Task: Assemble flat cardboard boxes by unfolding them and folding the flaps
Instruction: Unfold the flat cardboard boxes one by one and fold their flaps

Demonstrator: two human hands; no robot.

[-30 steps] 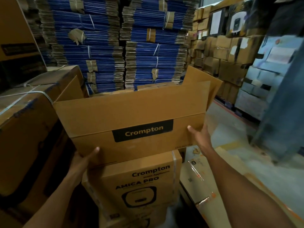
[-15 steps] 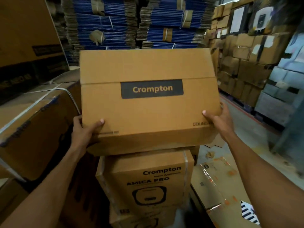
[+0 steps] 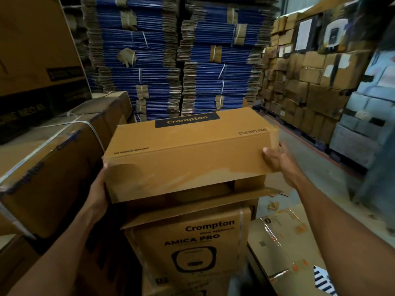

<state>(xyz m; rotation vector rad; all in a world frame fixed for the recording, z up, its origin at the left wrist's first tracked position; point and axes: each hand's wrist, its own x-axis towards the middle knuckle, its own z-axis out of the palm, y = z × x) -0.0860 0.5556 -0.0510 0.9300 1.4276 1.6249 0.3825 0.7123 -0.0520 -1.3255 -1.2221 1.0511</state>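
Head view — cardboard box (image 3: 192, 159) lengthwise left-to-right; label (image 3: 187, 120) upward

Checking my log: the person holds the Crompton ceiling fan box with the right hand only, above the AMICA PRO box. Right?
No, both: the head view shows left hand and right hand gripping opposite ends of the Crompton ceiling fan box, above the AMICA PRO box.

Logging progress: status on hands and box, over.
Left hand, right hand grip box ends. Box opened up, flaps underneath loose. Held above carton; nothing blocking.
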